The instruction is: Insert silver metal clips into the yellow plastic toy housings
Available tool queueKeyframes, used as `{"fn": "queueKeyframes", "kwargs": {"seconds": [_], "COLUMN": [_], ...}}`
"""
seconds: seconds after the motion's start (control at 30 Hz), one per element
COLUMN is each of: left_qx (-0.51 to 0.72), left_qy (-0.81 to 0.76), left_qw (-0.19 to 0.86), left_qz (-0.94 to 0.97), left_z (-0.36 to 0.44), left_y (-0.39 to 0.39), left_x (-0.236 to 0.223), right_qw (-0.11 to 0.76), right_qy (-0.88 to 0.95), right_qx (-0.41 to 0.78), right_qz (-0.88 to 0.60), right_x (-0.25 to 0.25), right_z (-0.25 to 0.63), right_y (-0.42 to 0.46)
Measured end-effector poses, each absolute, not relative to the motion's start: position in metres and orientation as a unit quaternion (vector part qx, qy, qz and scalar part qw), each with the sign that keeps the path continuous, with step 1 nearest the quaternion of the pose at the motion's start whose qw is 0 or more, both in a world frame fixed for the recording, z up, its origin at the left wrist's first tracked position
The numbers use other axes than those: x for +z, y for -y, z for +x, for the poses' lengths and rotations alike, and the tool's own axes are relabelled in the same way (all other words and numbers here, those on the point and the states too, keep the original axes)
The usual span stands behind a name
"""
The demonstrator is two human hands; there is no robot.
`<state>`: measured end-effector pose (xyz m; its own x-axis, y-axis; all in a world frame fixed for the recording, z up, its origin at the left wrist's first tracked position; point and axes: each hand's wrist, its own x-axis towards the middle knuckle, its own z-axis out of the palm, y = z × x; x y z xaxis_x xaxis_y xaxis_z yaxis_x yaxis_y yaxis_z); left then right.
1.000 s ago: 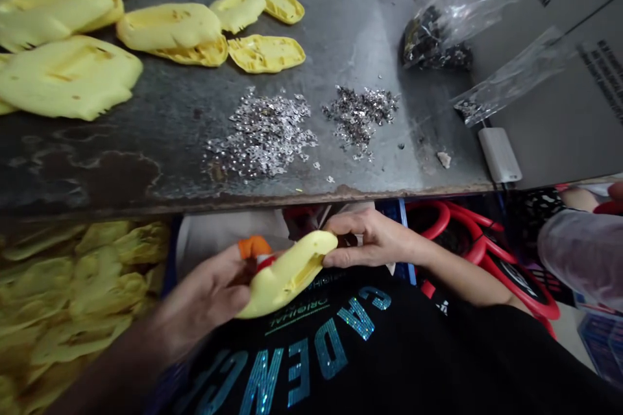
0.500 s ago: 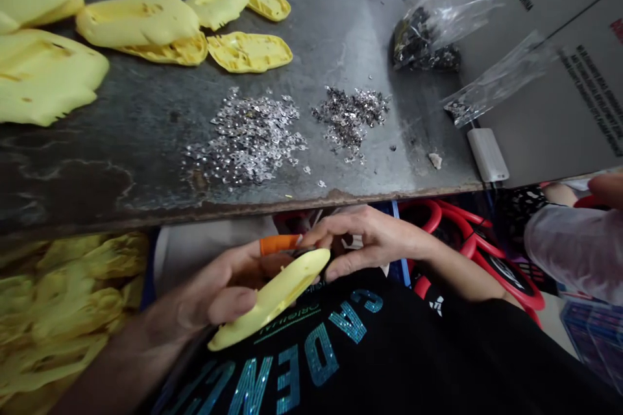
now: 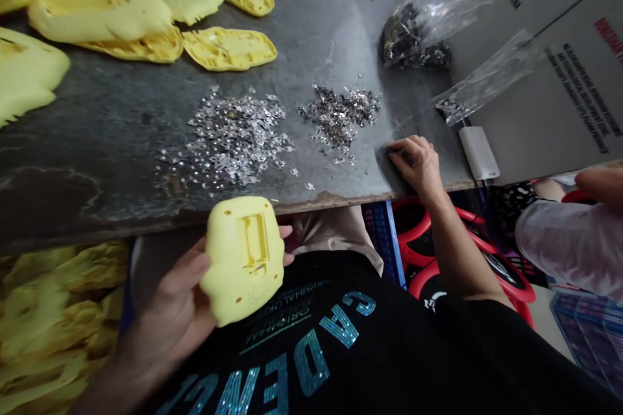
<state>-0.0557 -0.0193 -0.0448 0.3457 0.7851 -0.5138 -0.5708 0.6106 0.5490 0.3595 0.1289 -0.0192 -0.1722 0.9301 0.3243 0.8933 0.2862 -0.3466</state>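
From my head view, my left hand (image 3: 165, 311) has its fingers clamped around a yellow moulded shell (image 3: 242, 259), held just off the near edge of the scuffed metal worktop (image 3: 341, 26), while my right hand (image 3: 416, 165) rests, fingers together, near silver sequins (image 3: 231, 142), above red plastic frames (image 3: 413, 227).
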Motion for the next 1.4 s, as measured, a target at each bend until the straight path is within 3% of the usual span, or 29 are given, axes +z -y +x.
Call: {"fn": "queueKeyframes", "kwargs": {"seconds": [0.37, 0.87, 1.03, 1.2, 1.4], "left_qx": [0.443, 0.387, 0.414, 0.415, 0.431], "left_qy": [-0.442, -0.420, -0.433, -0.430, -0.419], "left_qw": [0.774, 0.819, 0.797, 0.798, 0.794], "left_qz": [0.092, 0.064, 0.076, 0.076, 0.090], "left_z": [-0.041, -0.056, -0.051, -0.044, -0.042], "left_y": [0.018, 0.028, 0.025, 0.021, 0.025], "left_x": [-0.030, -0.045, -0.042, -0.038, -0.035], "right_qw": [0.305, 0.264, 0.286, 0.200, 0.200], "right_qy": [0.730, 0.793, 0.725, 0.733, 0.762], "right_qx": [0.042, 0.119, 0.006, -0.004, 0.023], "right_qz": [-0.610, -0.536, -0.627, -0.650, -0.615], "right_x": [-0.025, -0.014, -0.004, -0.006, 0.002], "right_z": [0.369, 0.293, 0.349, 0.396, 0.360], "right_y": [-0.105, -0.106, -0.123, -0.158, -0.141]}}
